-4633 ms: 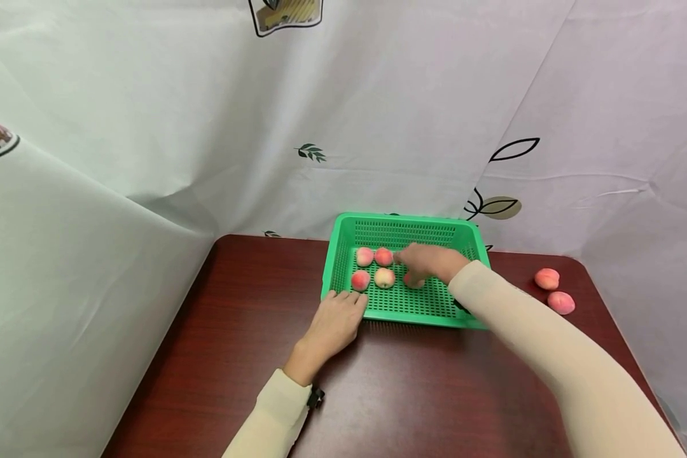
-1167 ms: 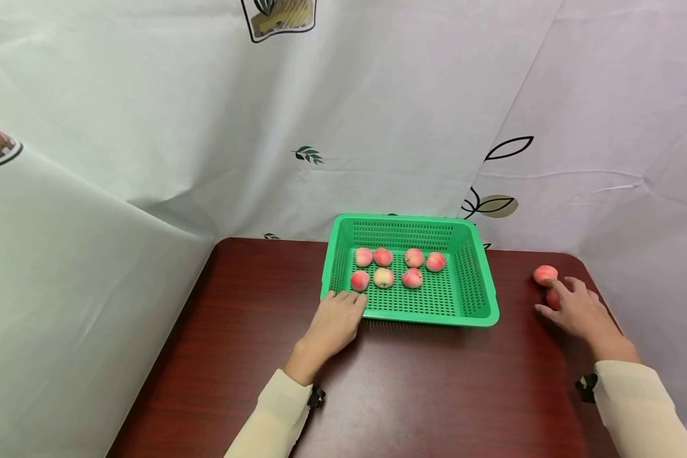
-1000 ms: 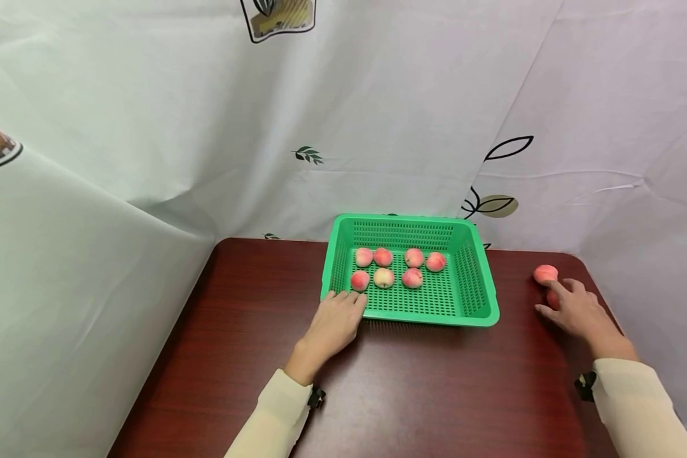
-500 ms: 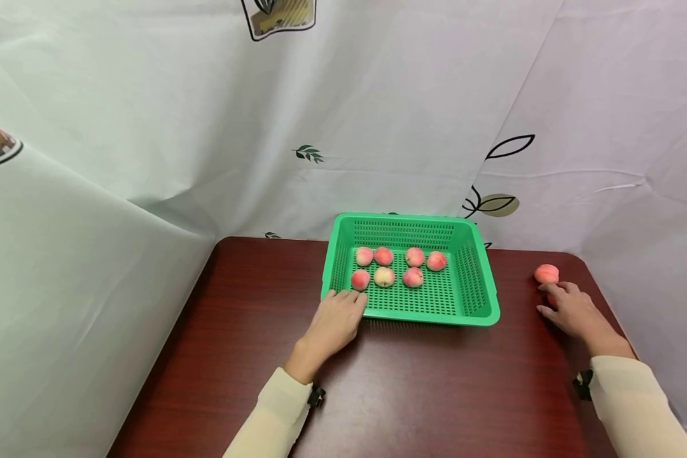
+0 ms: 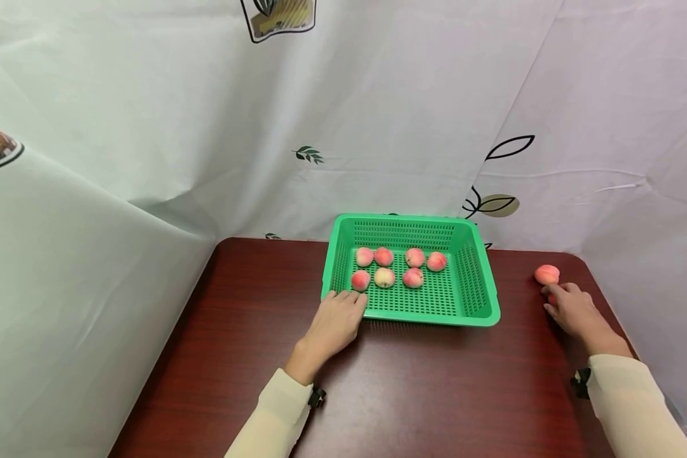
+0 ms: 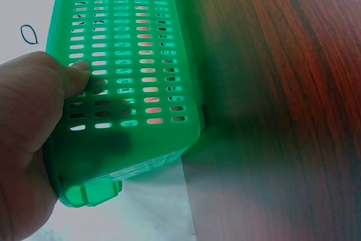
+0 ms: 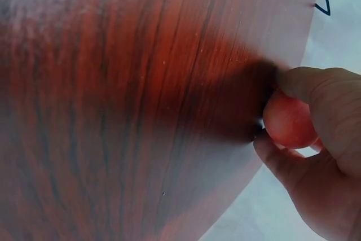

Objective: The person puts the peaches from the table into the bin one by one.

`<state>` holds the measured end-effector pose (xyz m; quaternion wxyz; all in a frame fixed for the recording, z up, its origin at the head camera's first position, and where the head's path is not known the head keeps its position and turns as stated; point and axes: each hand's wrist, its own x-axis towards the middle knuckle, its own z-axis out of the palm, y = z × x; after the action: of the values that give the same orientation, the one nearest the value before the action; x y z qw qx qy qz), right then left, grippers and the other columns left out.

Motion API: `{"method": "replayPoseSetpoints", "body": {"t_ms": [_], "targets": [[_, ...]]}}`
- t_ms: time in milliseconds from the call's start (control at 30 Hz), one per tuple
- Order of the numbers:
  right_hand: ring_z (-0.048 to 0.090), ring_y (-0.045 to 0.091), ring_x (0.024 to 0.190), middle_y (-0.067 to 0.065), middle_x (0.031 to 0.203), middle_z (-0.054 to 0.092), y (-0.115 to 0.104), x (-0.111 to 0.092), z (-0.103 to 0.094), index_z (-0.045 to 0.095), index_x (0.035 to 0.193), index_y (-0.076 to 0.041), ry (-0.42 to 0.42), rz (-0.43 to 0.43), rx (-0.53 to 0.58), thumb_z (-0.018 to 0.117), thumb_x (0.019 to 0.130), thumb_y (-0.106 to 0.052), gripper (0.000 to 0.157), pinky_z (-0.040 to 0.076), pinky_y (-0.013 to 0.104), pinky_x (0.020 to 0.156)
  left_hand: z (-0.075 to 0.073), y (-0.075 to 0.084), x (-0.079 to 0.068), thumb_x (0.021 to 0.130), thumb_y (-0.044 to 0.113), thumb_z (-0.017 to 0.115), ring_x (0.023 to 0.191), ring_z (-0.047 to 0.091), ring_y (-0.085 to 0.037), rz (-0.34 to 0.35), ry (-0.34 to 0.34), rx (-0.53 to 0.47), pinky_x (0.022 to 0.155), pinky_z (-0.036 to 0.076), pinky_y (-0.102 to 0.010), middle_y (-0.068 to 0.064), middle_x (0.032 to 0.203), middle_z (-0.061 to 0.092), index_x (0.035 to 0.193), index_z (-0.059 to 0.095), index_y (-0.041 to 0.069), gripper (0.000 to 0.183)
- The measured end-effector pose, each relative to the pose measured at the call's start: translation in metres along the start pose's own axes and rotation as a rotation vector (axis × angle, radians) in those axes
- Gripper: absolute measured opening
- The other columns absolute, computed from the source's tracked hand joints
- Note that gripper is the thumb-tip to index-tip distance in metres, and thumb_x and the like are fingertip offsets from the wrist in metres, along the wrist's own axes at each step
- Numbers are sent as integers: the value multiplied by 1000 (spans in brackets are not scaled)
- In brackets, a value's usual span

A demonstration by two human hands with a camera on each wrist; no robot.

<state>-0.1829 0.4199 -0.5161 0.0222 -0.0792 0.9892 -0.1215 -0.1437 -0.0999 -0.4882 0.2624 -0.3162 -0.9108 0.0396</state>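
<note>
My left hand [image 5: 334,321] grips the front-left rim of a green plastic basket [image 5: 418,318]. In the left wrist view its thumb [image 6: 76,77] presses the basket's slotted outer wall, while the fingers go over the rim. Several red and yellow peaches [image 5: 413,278] lie apart in two rows on the basket floor. At the table's right side, my right hand [image 5: 575,312] holds a red peach [image 7: 289,119] between thumb and fingers, low at the tabletop. From the head that peach is mostly hidden by the hand. Just beyond it sits another peach [image 5: 546,274].
The dark red wooden table [image 5: 252,305] has its right edge close beside my right hand. White patterned cloth [image 5: 378,127] hangs behind and along both sides. The basket's back stands near the rear cloth.
My right hand has left the basket, where more peaches now lie, and reached the table's right side. In the last second its fingers have drawn in around a peach. The left hand stays put.
</note>
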Motion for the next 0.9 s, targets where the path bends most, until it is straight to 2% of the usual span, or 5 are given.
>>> {"method": "replayPoseSetpoints", "body": {"t_ms": [100, 300, 600, 767, 900], "targets": [[47, 70, 101, 47, 119, 45, 0, 0, 1, 54, 117, 8, 18, 4, 11, 65, 91, -3, 30, 41, 74, 84, 0, 0, 0, 89, 3, 67, 60, 16, -11, -3, -11, -6, 59, 12, -25, 5, 63, 39, 76, 48, 17, 27], [48, 70, 100, 47, 119, 45, 3, -2, -1, 54, 114, 7, 15, 0, 24, 67, 88, -1, 30, 42, 73, 82, -1, 0, 0, 91, 4, 66, 56, 31, -12, -12, -47, -7, 60, 11, -25, 5, 64, 42, 78, 49, 17, 25], [46, 70, 103, 45, 121, 41, 3, -12, -11, 54, 116, 6, 7, 23, 41, 66, 89, 0, 30, 42, 74, 83, 0, 1, 0, 92, 4, 65, 57, 36, -13, -17, -54, -2, 61, 10, -25, 5, 65, 43, 78, 49, 17, 24], [47, 68, 100, 43, 119, 43, -6, -18, -12, 55, 114, 6, 75, 2, 54, 67, 88, 0, 29, 43, 73, 81, 0, 1, -1, 92, 4, 65, 57, 40, -13, -16, -52, 4, 61, 10, -26, 5, 65, 44, 78, 50, 17, 24], [48, 65, 99, 41, 119, 45, -15, -19, -16, 56, 114, 5, 153, -39, 44, 69, 87, 1, 30, 42, 72, 79, 1, 1, -1, 93, 4, 65, 56, 34, -12, -15, -46, -2, 62, 10, -26, 5, 64, 42, 78, 49, 17, 25]]}}
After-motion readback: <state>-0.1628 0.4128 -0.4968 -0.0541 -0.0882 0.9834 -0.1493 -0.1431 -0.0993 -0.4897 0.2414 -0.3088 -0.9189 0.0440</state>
